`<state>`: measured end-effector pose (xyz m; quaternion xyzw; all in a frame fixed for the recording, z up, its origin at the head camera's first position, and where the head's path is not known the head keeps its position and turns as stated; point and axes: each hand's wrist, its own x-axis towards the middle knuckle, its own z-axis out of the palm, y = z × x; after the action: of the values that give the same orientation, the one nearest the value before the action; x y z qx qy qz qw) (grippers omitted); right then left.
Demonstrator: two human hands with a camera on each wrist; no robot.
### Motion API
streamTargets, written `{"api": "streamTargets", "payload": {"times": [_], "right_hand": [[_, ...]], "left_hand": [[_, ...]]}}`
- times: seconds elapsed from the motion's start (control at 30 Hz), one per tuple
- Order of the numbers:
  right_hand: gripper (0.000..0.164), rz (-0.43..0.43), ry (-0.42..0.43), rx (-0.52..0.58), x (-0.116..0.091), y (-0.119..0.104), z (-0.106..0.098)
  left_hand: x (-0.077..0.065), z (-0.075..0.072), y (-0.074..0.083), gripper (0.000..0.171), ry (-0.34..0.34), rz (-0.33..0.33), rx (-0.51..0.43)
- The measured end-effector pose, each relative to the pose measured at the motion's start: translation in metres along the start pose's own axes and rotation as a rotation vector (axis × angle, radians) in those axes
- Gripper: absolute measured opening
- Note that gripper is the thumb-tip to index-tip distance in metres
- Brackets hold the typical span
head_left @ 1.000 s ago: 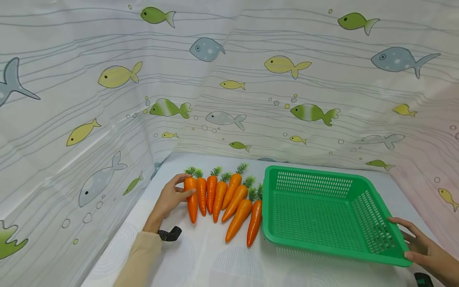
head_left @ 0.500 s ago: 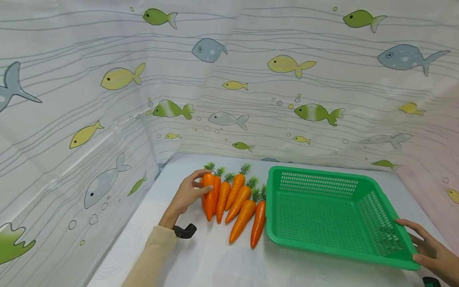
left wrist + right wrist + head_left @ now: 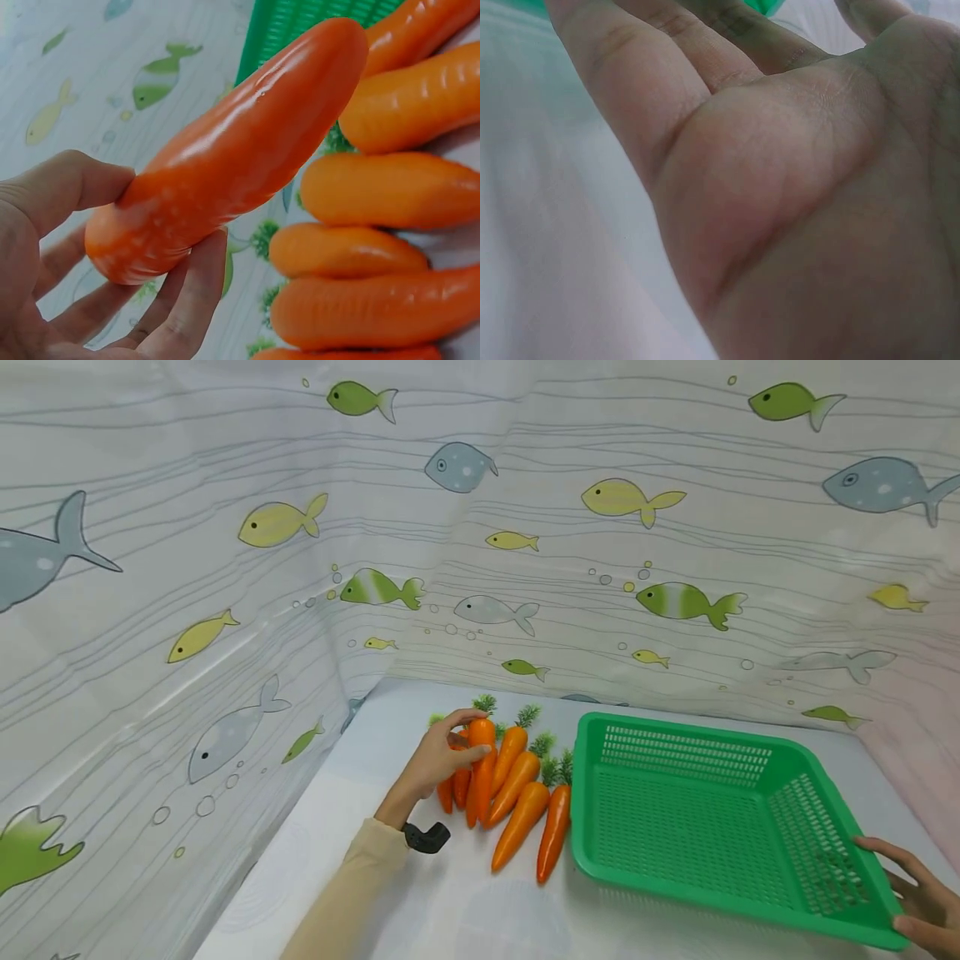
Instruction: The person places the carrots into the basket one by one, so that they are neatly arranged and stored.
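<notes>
Thumb and fingers of my left hand [image 3: 437,762] grip an orange carrot [image 3: 483,783] near its thick end. In the left wrist view this carrot [image 3: 240,146] is lifted, its tapered end pointing away from the palm. Behind and below it lie several other carrots [image 3: 519,827] with green tops, some partly hidden by the hand. My right hand [image 3: 924,900] holds the right rim of a green plastic basket [image 3: 697,728], thumb and fingers on the edge. The right wrist view shows mostly the palm [image 3: 780,180], with a bit of green at the top.
The rightmost carrot [image 3: 553,835] lies close against the basket's left side. A white table [image 3: 360,868] bears everything. Fish-patterned sheeting [image 3: 465,568] rises behind and at the sides. A black wrist camera mount [image 3: 427,837] sits on the left wrist.
My left hand has carried the carrot rightward from the left end of the row, over the neighbouring carrots. The right hand stays at the basket rim. The head view has shifted slightly.
</notes>
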<state>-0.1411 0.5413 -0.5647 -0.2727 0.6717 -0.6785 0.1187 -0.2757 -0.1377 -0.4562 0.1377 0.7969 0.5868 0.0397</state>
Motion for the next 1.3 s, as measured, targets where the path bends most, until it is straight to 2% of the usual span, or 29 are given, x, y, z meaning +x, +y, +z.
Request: {"api": "streamTargets", "payload": {"times": [0.17,0.23,0.37,0.43,0.6,0.8,0.97,1.1,1.23,1.3], "right_hand": [[0.083,0.010,-0.012,0.017,-0.002,-0.003,-0.001],[0.081,0.020,-0.025,-0.015,0.001,-0.003,-0.001],[0.078,0.083,0.004,-0.080,0.006,-0.005,0.002],[0.076,0.113,0.014,-0.048,0.007,-0.004,0.004],[0.076,0.095,-0.032,0.047,0.003,-0.002,0.002],[0.079,0.106,-0.043,0.050,0.001,-0.006,-0.002],[0.078,0.129,-0.017,0.012,-0.003,-0.007,0.000],[0.074,0.207,0.057,-0.045,-0.004,-0.008,0.002],[0.072,0.284,0.111,-0.116,-0.003,-0.010,0.004],[0.074,0.270,0.091,-0.141,-0.003,-0.012,0.004]], "left_hand": [[0.004,0.015,0.004,0.049,-0.049,0.011,-0.010],[0.005,0.019,0.006,0.049,-0.064,0.015,-0.026],[0.011,0.028,0.013,0.050,-0.092,0.025,-0.070],[0.014,0.033,0.018,0.050,-0.112,0.033,-0.081],[0.023,0.052,0.029,0.049,-0.168,0.067,-0.125],[0.037,0.072,0.040,0.049,-0.214,0.106,-0.150],[0.050,0.091,0.047,0.050,-0.282,0.111,-0.193],[0.059,0.106,0.052,0.051,-0.337,0.091,-0.255],[0.063,0.119,0.057,0.049,-0.355,0.067,-0.288],[0.065,0.125,0.060,0.048,-0.360,0.056,-0.299]]}}
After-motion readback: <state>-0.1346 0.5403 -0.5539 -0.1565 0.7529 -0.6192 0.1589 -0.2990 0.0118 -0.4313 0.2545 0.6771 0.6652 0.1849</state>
